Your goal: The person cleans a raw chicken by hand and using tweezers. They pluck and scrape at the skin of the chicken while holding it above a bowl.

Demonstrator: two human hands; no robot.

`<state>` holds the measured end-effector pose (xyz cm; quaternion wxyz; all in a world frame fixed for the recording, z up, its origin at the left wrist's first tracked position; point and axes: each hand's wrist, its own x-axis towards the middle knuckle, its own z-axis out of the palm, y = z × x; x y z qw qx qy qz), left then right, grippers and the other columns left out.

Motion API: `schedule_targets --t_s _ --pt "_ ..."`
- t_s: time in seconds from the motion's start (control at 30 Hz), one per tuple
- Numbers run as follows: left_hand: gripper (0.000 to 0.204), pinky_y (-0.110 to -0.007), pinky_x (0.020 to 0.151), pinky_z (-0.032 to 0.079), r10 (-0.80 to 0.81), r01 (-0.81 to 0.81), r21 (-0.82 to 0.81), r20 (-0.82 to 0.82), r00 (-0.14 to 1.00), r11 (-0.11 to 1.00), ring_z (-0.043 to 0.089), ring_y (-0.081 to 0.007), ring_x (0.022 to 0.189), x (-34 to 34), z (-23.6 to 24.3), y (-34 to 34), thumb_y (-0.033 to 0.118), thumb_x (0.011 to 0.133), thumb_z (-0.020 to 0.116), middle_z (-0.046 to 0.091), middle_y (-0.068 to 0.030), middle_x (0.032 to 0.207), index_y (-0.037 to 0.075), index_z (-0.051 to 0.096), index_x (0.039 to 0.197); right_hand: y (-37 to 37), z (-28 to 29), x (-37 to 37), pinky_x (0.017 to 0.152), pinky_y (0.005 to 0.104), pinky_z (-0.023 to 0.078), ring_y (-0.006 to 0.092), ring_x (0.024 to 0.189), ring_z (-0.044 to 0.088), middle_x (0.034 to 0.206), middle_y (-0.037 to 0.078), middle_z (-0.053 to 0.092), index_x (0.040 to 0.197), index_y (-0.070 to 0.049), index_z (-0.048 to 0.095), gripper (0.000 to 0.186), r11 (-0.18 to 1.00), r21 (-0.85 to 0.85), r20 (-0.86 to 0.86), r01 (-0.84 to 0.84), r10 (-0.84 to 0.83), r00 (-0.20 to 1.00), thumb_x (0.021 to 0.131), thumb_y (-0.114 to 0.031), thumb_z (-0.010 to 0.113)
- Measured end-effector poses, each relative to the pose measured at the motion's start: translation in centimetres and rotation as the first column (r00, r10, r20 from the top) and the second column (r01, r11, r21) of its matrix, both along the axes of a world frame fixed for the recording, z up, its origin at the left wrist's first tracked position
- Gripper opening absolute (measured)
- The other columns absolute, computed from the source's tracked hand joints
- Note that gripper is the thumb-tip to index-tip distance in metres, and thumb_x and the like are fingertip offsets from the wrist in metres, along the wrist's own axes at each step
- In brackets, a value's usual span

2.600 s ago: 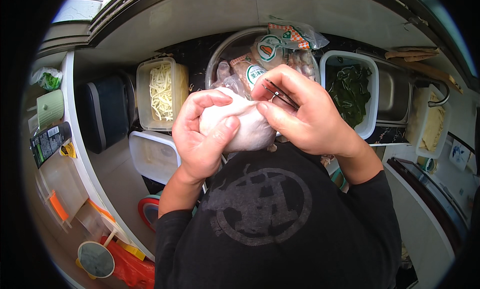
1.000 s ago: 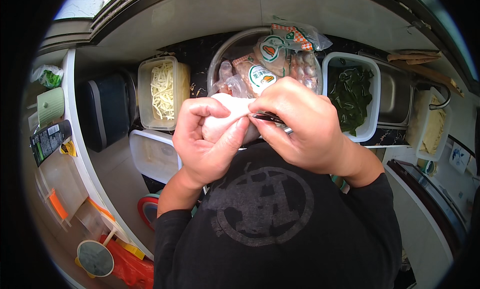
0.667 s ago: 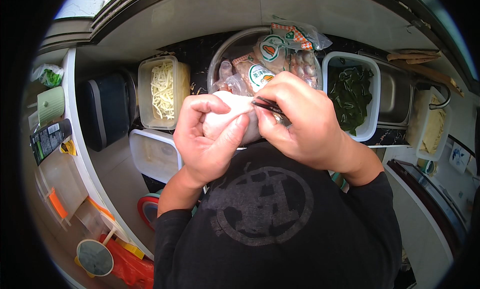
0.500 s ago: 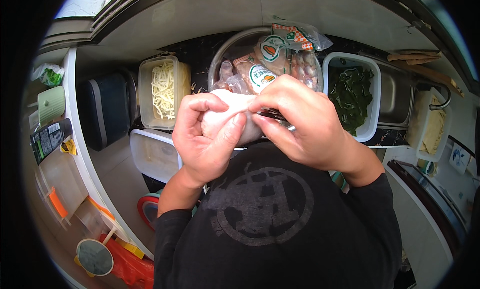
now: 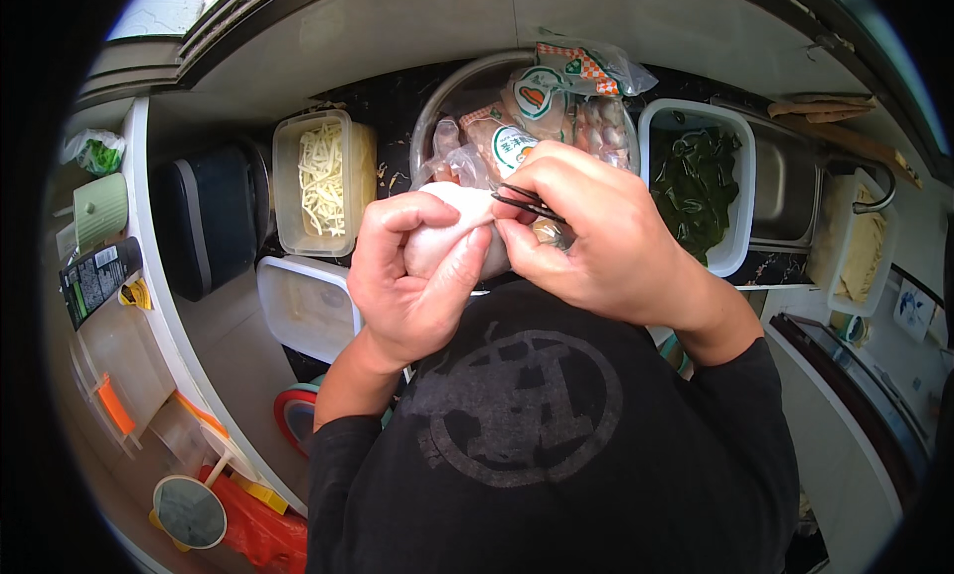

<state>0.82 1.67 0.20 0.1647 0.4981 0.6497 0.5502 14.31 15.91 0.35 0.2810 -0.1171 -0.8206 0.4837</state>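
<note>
A rounded, pale pinkish-white piece of what looks like raw meat is gripped in my left hand, its thumb and fingers pinching the surface into a fold. My right hand is closed on dark, thin-pronged tweezers, whose tips lie close to that fold. The right thumb and fingertips press near the same spot, so the exact contact is hidden. Directly beyond both hands sits a large metal bowl with packaged meat in clear bags.
To the left stand a plastic tub of pale shreds and a whitish tray. On the right are a white tub of dark green leaves, a sink and a tub with a yellowish block.
My right hand has shifted slightly down and turned, so more of the tweezers shows. The left hand keeps its hold on the pale meat.
</note>
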Motion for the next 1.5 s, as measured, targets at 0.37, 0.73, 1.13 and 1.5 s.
schedule_targets --t_s 0.37,0.73,1.13,1.5 --pt "0.018 -0.032 0.075 0.051 -0.118 0.119 -0.050 0.023 0.993 0.992 0.064 -0.0236 0.082 -0.9 0.3 1.2 -0.004 0.079 0.071 0.066 -0.0142 0.092 -0.003 0.065 0.096 0.9 -0.1 -0.2 0.061 0.0322 0.048 0.0223 0.069 0.059 0.079 0.013 0.059 0.087 0.003 0.059 0.014 0.957 -0.276 0.087 -0.089 0.117 0.989 0.078 -0.003 0.068" --pt "0.018 -0.032 0.070 0.050 -0.181 0.178 -0.061 -0.048 0.982 0.982 0.060 -0.0231 0.078 -1.7 0.5 1.7 -0.002 0.072 0.072 0.061 -0.0120 0.087 -0.002 0.063 0.087 1.2 -0.5 -0.6 0.060 0.0297 0.047 0.0195 0.066 0.057 0.077 0.010 0.057 0.085 0.003 0.057 0.017 0.980 -0.133 0.036 -0.146 0.152 0.988 0.073 0.002 0.069" --pt "0.015 -0.031 0.067 0.047 -0.176 0.178 -0.080 0.040 0.984 0.981 0.057 -0.0210 0.075 -1.6 0.2 1.5 -0.001 0.072 0.070 0.059 -0.0109 0.084 -0.001 0.059 0.083 0.8 -0.5 -0.7 0.062 0.0416 0.047 0.0343 0.071 0.058 0.077 0.016 0.056 0.089 0.001 0.057 0.022 0.984 -0.078 0.055 -0.159 0.163 0.985 0.074 -0.010 0.069" --pt "0.011 -0.029 0.074 0.048 -0.179 0.204 -0.155 0.162 0.970 0.967 0.058 -0.0189 0.079 -1.7 0.4 1.3 -0.003 0.077 0.065 0.059 -0.0098 0.088 -0.001 0.058 0.085 1.2 -0.4 -0.9 0.060 0.0331 0.047 0.0238 0.067 0.056 0.077 0.012 0.056 0.086 0.003 0.057 0.016 0.971 -0.153 0.059 -0.185 0.196 0.979 0.074 -0.002 0.067"
